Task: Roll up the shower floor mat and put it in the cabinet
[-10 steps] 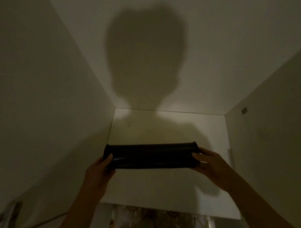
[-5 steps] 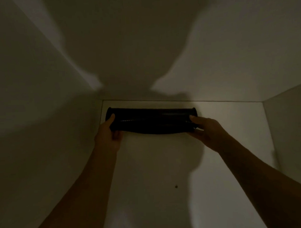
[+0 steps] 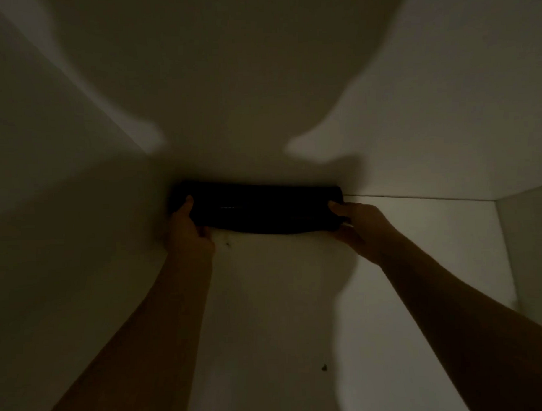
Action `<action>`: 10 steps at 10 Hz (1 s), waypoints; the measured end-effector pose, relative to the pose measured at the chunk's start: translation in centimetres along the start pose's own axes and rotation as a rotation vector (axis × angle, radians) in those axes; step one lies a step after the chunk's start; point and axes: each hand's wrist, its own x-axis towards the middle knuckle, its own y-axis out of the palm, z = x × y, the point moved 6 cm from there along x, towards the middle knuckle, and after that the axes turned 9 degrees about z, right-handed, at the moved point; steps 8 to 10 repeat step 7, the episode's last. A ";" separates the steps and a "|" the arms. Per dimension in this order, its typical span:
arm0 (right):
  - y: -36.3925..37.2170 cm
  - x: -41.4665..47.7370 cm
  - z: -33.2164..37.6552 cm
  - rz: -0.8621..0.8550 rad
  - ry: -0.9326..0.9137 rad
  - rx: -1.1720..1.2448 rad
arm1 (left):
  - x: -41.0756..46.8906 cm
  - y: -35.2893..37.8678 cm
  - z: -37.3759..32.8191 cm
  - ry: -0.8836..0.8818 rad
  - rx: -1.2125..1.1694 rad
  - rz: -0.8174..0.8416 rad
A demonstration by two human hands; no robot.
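Reaching deep into the cabinet (image 3: 419, 261), I hold the rolled mat (image 3: 257, 207) lying crosswise at the back edge of the cabinet floor, its left end tucked into the back left corner. My left hand (image 3: 187, 233) grasps the left end, thumb on top and fingers (image 3: 203, 232) curled under. My right hand (image 3: 361, 223) grasps the right end the same way. The roll looks black in the dim light, and I cannot tell whether its underside rests on the floor. My shadow falls over the back wall (image 3: 429, 123).
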 end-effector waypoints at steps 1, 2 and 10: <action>-0.3 0.2 0.1 -0.026 0.013 -0.023 | 0.3 -0.1 0.3 0.002 0.008 -0.028; -0.7 0.2 -0.1 -0.104 0.004 -0.060 | 0.4 -0.4 0.2 0.028 0.061 -0.076; -1.0 -3.7 1.6 -0.374 -0.144 -1.279 | -5.0 -0.6 -0.5 0.078 0.924 -0.051</action>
